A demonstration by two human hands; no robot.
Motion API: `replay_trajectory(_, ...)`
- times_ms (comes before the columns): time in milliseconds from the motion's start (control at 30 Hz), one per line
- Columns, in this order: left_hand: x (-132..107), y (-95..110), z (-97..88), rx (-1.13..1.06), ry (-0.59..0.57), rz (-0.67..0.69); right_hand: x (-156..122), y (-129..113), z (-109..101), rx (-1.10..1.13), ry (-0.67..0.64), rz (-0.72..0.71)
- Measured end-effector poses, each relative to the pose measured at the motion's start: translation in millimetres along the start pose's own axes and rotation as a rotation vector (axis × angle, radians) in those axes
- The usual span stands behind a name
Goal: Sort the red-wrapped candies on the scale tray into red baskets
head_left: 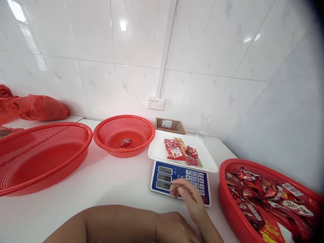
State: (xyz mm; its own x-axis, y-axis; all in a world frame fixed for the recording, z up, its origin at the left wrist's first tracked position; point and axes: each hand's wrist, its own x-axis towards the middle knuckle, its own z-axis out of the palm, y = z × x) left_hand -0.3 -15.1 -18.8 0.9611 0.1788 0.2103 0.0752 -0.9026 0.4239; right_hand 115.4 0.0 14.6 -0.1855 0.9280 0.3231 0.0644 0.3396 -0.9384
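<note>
Red baskets, a scale and two bare hands on a white counter.
Lower left, large red mesh basket (pixel 45 158); beside it a smaller red basket (pixel 138 143) with one sweet packet (pixel 126 142); bottom centre, left hand (pixel 173 228), grip impossible to tell; right hand (pixel 188 197), fingers half curled, holding nothing, over the keypad of the blue electronic scale (pixel 181 176), red packets (pixel 177 152) on its white tray (pixel 159 152); lower right, packet-filled red basket (pixel 222 192).

Right hand (pixel 188 197) extended, fingers curled; left hand (pixel 174 229) resting.
</note>
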Motion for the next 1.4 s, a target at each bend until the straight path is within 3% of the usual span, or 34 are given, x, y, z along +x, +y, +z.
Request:
replay_trajectory(133,10,1,14.1,-0.110,-0.125,0.077,-4,1,13,0.202,-0.480,0.245)
replay_trajectory(233,14,7,15.5,-0.267,-0.175,0.031,-7,3,24,0.121,-0.633,0.336)
replay_trajectory(333,7,20,10.2,-0.328,-0.103,-0.082,-7,6,29,0.076,-0.624,0.384)
replay_trajectory(433,-13,35,-3.2,-0.247,-0.059,-0.203,-6,8,28,0.058,-0.627,0.372)
replay_trajectory(533,-48,44,-28.7,-0.058,-0.040,-0.279,-6,9,28,0.065,-0.628,0.314)
replay_trajectory(633,-90,46,-65.2,0.154,0.106,-0.471,-8,10,29,0.052,-0.644,0.314)
replay_trajectory(733,-128,40,-107.6,0.449,0.372,-0.739,-10,12,29,-0.013,-0.636,0.326)
replay_trajectory(800,-148,31,-135.9,0.625,0.473,-0.904,-10,13,28,-0.022,-0.629,0.329)
replay_trajectory(900,-172,13,-173.5,0.739,0.455,-1.282,-9,16,28,-0.007,-0.635,0.335)
replay_trajectory(1033,-206,-15,-208.6,0.690,0.503,-1.569,-9,17,28,0.001,-0.632,0.338)
replay_trajectory(1200,-241,-29,-228.9,0.445,0.505,-1.837,-11,17,29,0.020,-0.615,0.359)
replay_trajectory(1400,-268,-20,-226.5,0.340,0.460,-1.967,-10,22,31,-0.004,-0.638,0.391)
